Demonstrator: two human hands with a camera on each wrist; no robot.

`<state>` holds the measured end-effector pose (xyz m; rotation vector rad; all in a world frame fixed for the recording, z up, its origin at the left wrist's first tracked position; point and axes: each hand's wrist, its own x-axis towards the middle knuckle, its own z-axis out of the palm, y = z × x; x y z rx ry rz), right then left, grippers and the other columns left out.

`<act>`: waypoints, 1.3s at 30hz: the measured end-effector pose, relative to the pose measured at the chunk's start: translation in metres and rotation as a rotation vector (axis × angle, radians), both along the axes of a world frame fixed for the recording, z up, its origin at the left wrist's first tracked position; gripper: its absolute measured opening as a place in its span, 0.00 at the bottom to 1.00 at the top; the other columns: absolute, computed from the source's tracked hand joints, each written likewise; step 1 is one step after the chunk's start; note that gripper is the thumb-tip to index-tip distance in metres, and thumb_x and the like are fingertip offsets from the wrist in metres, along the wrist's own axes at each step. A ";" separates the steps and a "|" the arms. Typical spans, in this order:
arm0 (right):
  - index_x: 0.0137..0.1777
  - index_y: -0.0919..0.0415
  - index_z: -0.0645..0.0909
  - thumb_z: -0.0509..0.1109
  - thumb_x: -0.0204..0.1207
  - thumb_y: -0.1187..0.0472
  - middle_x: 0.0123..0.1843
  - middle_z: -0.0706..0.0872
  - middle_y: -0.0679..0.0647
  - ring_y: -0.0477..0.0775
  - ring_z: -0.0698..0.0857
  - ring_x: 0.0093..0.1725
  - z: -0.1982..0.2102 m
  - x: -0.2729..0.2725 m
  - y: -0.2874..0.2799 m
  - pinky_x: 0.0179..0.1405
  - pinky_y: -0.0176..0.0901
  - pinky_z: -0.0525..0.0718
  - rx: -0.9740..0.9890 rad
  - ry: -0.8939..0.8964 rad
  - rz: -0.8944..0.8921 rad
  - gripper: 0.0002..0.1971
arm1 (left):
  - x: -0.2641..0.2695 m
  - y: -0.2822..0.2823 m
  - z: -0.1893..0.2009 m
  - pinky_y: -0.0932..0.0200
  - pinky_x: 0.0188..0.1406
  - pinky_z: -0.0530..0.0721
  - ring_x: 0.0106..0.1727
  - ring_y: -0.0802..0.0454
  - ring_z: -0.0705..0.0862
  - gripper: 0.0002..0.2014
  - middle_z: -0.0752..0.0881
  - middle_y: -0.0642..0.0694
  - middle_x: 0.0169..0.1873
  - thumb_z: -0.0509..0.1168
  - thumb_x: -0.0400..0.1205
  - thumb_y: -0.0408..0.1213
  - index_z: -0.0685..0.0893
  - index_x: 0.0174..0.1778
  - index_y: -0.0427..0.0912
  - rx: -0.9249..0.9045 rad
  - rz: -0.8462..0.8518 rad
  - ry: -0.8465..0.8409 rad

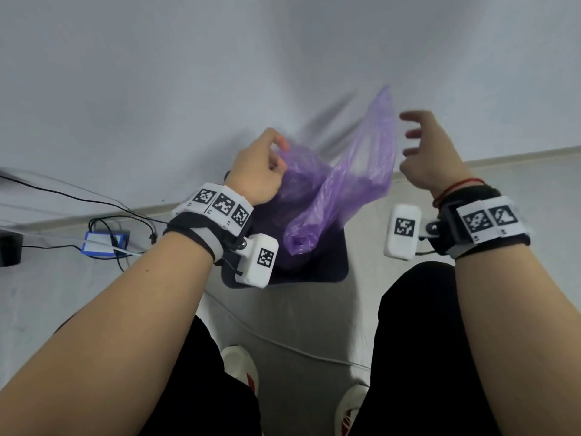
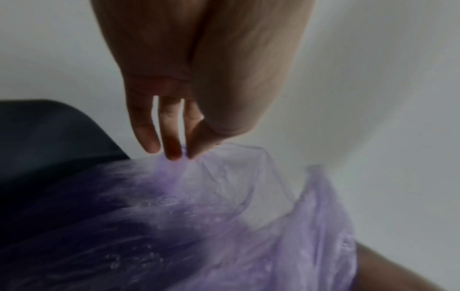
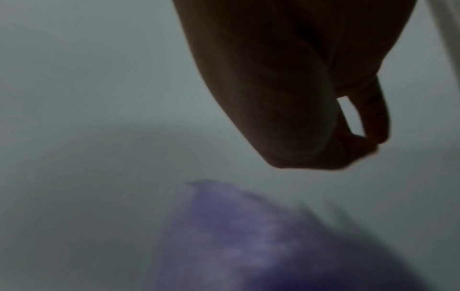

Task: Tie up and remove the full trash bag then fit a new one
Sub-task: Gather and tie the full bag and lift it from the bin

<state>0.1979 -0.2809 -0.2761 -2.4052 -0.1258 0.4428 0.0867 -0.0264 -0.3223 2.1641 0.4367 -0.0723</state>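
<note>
In the frame centre the left hand (image 1: 256,171) pinches the purple trash bag (image 1: 342,184) above the dark bin (image 1: 330,269), while the right hand (image 1: 434,155) is open beside it.

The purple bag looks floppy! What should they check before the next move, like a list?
1. Left hand pinches the bag: ok.
2. Right hand has the bag: not ok, its fingers are spread and apart from it.
3. Bag hangs over the bin: ok.
4. Bag mouth spread wide: not ok, it hangs crumpled.
5. Bag edge folded over the bin rim: not ok.
6. Bin empty inside: cannot tell, the bag hides it.
</note>
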 end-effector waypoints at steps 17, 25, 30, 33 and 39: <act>0.42 0.65 0.87 0.74 0.63 0.72 0.32 0.89 0.58 0.60 0.87 0.32 -0.033 -0.038 0.049 0.43 0.56 0.83 0.774 0.355 -0.239 0.08 | 0.010 0.000 0.025 0.59 0.24 0.67 0.27 0.53 0.72 0.18 0.68 0.42 0.25 0.56 0.61 0.18 0.64 0.23 0.49 -0.565 0.252 -0.221; 0.68 0.67 0.76 0.61 0.75 0.68 0.45 0.85 0.61 0.58 0.88 0.34 -0.036 -0.020 0.034 0.36 0.57 0.89 0.799 0.262 -0.721 0.20 | -0.002 0.027 0.031 0.66 0.30 0.78 0.44 0.53 0.81 0.30 0.81 0.46 0.48 0.54 0.72 0.13 0.68 0.66 0.46 -0.313 0.234 0.003; 0.72 0.66 0.69 0.59 0.85 0.64 0.64 0.81 0.67 0.68 0.88 0.57 -0.029 -0.020 0.035 0.44 0.76 0.88 0.980 0.309 -0.772 0.17 | -0.015 -0.001 0.019 0.32 0.78 0.68 0.82 0.36 0.61 0.72 0.59 0.41 0.84 0.87 0.58 0.45 0.37 0.83 0.60 0.231 -0.293 0.431; 0.70 0.67 0.71 0.57 0.87 0.66 0.60 0.85 0.65 0.67 0.89 0.52 -0.026 -0.028 0.044 0.42 0.69 0.91 1.016 0.369 -0.631 0.14 | -0.020 -0.036 0.014 0.28 0.80 0.59 0.85 0.37 0.52 0.80 0.48 0.46 0.87 0.87 0.51 0.54 0.29 0.83 0.52 0.263 -0.312 0.402; 0.58 0.66 0.77 0.61 0.86 0.66 0.51 0.88 0.70 0.70 0.90 0.46 -0.017 -0.038 0.050 0.43 0.67 0.91 1.021 0.414 -0.439 0.06 | -0.011 -0.026 -0.006 0.50 0.58 0.84 0.53 0.41 0.88 0.22 0.90 0.44 0.49 0.75 0.75 0.48 0.83 0.62 0.44 0.291 -0.053 0.256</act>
